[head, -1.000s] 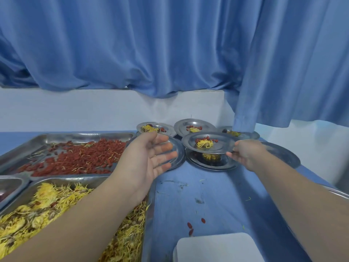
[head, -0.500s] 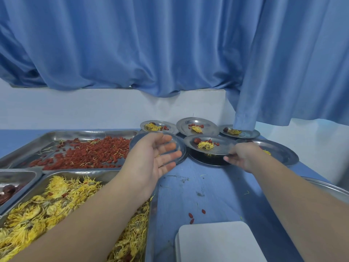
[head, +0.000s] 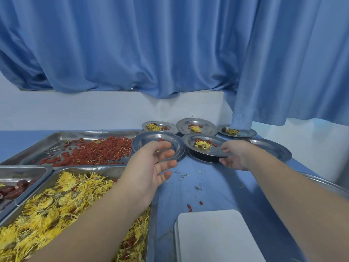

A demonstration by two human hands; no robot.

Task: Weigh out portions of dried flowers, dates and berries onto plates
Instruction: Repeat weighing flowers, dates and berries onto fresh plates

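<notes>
On my feed the right hand (head: 236,156) pinches the near rim of a filled plate (head: 205,153), thumb on top and fingers curled underneath. That plate carries a tuft of yellow flowers (head: 203,144) with red berries (head: 214,144) beside it, and it sits on a lower plate (head: 200,159) whose dark edge shows beneath.

The left hand (head: 151,165) is relaxed, fingers loosely spread and holding nothing. Its palm is turned toward the right, over the near edge of a nearly bare plate (head: 145,143) (I cannot tell from here whether the fingertips touch the metal).

Behind these 2 plates stand 3 more portions in a row (head: 205,127). 1 further plate (head: 275,148) lies just past the right wrist.

To the left are 3 steel trays: the berry tray (head: 56,138) at the back, the flower tray (head: 54,173) in front under the left forearm, and the date tray (head: 24,170) at the frame's edge.

The table (head: 217,186) is covered in blue and littered with petal scraps and 3 loose berries (head: 188,206). A white flat slab (head: 217,235) with rounded corners lies nearest me. A white wall (head: 94,110) rises behind the table, with a blue curtain (head: 170,44) hanging in heavy folds. Its right panel drops onto the rightmost back plate.
</notes>
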